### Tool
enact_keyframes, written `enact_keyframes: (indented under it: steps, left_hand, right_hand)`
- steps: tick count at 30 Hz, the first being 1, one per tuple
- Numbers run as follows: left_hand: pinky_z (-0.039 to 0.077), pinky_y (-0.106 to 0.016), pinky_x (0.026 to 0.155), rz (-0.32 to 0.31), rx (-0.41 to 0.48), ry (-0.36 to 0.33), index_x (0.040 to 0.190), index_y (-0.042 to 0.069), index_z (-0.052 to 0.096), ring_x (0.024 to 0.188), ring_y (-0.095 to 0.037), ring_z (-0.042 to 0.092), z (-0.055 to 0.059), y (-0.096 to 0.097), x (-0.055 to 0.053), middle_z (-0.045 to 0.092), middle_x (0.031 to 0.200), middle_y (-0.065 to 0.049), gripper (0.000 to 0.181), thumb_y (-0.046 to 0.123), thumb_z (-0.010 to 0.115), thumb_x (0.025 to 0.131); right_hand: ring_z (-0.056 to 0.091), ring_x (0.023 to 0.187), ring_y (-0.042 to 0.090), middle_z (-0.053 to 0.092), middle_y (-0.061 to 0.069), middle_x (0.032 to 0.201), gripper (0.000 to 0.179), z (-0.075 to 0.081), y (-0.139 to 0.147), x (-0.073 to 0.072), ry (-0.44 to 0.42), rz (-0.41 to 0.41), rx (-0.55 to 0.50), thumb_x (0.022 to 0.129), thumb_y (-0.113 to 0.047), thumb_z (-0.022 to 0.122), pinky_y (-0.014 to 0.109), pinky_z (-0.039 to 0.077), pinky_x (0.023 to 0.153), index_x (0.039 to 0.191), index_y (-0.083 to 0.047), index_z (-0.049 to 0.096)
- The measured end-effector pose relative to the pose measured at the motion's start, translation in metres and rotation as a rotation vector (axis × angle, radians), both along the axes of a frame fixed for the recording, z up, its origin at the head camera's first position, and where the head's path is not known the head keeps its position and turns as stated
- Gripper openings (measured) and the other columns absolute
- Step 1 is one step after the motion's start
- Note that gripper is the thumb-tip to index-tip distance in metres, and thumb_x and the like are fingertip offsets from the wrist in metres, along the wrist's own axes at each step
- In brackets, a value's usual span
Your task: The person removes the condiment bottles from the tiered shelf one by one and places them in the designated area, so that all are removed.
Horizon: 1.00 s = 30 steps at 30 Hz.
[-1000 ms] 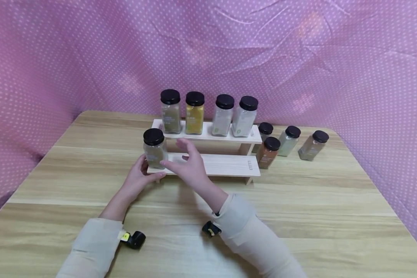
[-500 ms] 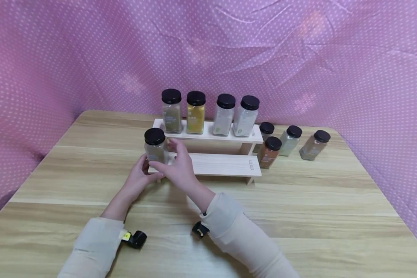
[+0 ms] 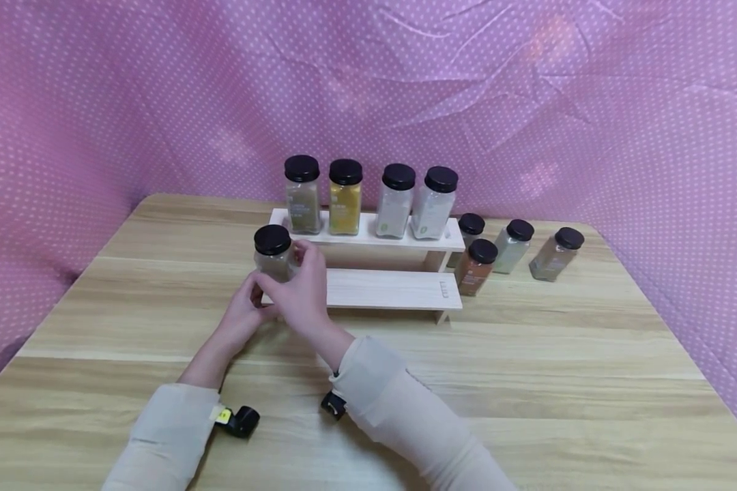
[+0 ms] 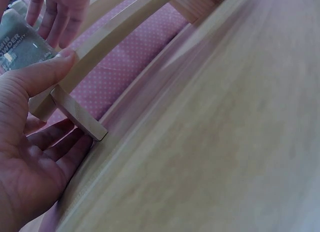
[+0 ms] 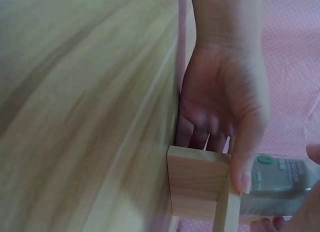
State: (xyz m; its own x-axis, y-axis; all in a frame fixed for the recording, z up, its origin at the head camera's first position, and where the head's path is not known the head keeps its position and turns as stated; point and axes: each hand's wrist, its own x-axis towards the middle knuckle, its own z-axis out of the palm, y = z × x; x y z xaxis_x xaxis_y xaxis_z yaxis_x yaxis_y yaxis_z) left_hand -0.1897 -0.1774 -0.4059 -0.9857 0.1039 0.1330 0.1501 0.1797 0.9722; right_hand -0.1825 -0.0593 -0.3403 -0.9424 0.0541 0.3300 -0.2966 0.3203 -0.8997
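Note:
A clear spice jar with a black lid and a brownish powder (image 3: 273, 262) stands on the left end of the lower step of the two-step wooden rack (image 3: 387, 290). My right hand (image 3: 301, 290) holds this jar, fingers at its right side and thumb across its front. The rack's left end is gripped by my left hand (image 3: 239, 317). In the left wrist view, its thumb lies over the step's edge by the jar (image 4: 22, 44), and its fingers curl below near the rack's leg (image 4: 80, 114). The right wrist view shows that thumb (image 5: 245, 172) overlapping the jar's base.
On the upper step stand a greenish-brown jar (image 3: 304, 208), a yellow jar (image 3: 344, 211) and two white jars (image 3: 394, 211). Right of the rack, several more jars, including a reddish one (image 3: 474, 273) and a brown one (image 3: 553, 259), stand on the wooden table (image 3: 528, 382). Pink dotted cloth (image 3: 368, 88) hangs behind.
My right hand has moved left, from open fingers beside the jar to a hold around it. My left hand has stayed at the rack's left end.

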Motion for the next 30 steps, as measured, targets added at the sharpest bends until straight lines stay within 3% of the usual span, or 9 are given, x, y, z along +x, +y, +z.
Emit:
enact_keyframes:
  steps: [7,15,24,30]
  left_hand:
    - [0.038,-0.018,0.078,-0.032,0.061,0.027,0.127,0.000,0.031,0.115,-0.017,0.031,-0.001,0.000,0.001,0.037,0.127,-0.016,0.062,-0.012,0.054,0.070]
    - [0.039,-0.018,0.078,-0.023,0.037,0.051,0.125,-0.001,0.033,0.108,-0.012,0.037,-0.004,-0.001,0.000,0.040,0.122,-0.019,0.061,-0.013,0.054,0.069]
    - [0.039,-0.018,0.077,-0.010,0.016,0.026,0.124,0.000,0.034,0.109,-0.013,0.036,-0.003,0.000,0.000,0.041,0.123,-0.018,0.060,-0.011,0.055,0.069]
    - [0.038,-0.019,0.080,-0.026,0.049,0.001,0.129,0.003,0.030,0.121,-0.017,0.026,0.000,0.000,0.001,0.033,0.132,-0.015,0.066,-0.011,0.056,0.070]
  right_hand:
    - [0.041,0.090,0.009,0.039,-0.003,0.097,0.060,-0.002,-0.007,-0.003,-0.007,-0.057,0.015,0.063,-0.025,0.076,0.019,0.037,0.075,0.109,-0.008,0.041]
    - [0.043,0.089,0.012,0.041,-0.002,0.097,0.060,-0.004,-0.012,-0.005,0.013,-0.125,0.024,0.061,-0.027,0.077,0.019,0.038,0.074,0.106,-0.008,0.041]
    - [0.044,0.089,0.011,0.041,-0.003,0.097,0.057,-0.005,-0.013,-0.005,0.035,-0.150,0.004,0.061,-0.025,0.077,0.019,0.038,0.077,0.104,-0.008,0.044]
    - [0.044,0.089,0.011,0.042,-0.002,0.098,0.056,-0.005,-0.013,-0.005,0.028,-0.142,-0.025,0.060,-0.022,0.077,0.019,0.038,0.077,0.104,-0.007,0.046]
